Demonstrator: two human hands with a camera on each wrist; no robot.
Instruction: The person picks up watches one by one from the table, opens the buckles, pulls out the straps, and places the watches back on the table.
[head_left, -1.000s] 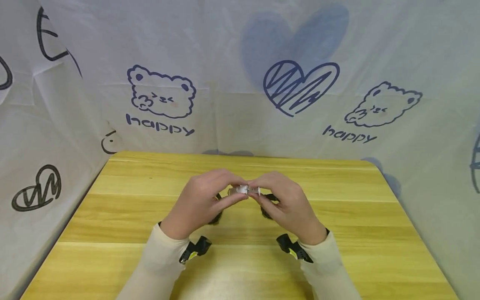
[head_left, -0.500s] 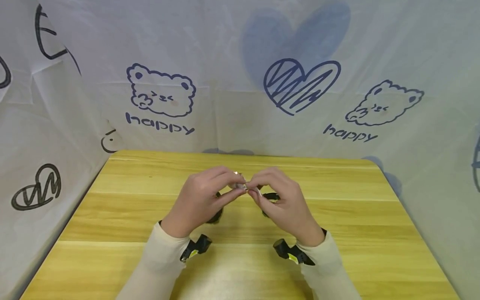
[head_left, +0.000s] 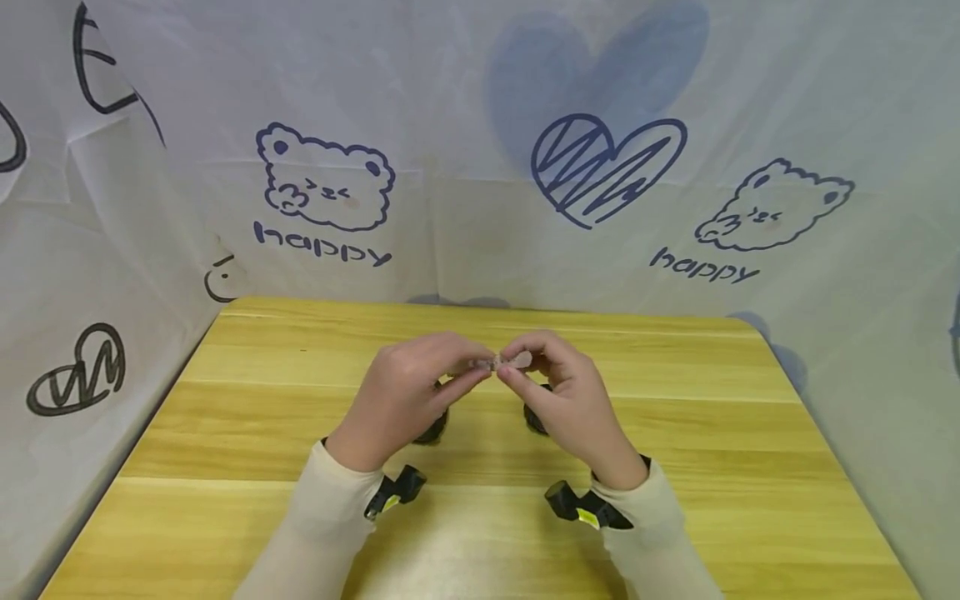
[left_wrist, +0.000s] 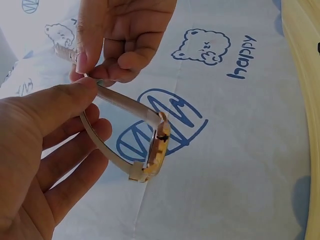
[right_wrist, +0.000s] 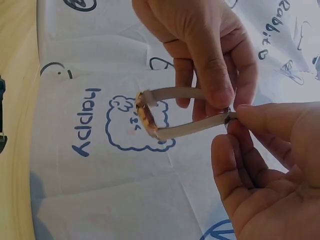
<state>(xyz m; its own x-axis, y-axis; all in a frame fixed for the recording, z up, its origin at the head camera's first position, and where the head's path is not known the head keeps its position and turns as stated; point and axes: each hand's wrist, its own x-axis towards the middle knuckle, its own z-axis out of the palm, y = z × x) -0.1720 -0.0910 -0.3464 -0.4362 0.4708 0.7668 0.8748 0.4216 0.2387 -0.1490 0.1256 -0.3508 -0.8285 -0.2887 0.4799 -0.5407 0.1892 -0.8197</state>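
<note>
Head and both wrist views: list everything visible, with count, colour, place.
watch: one, gold case, pale strap, between both hands
table: one, yellow wood-grain, below the hands
cloth: white, behind and beside the table; sheet count unclear
bear drawings: two in head view, blue, back cloth
"happy" words: two in head view, blue, under the bears
heart drawings: at least three, blue or black, back and left cloth
wrist gear: black, both wrists; piece count unclear
sleeves: two, cream, both forearms
left hand: one, bare, pinching strap
right hand: one, bare, pinching strap
</note>
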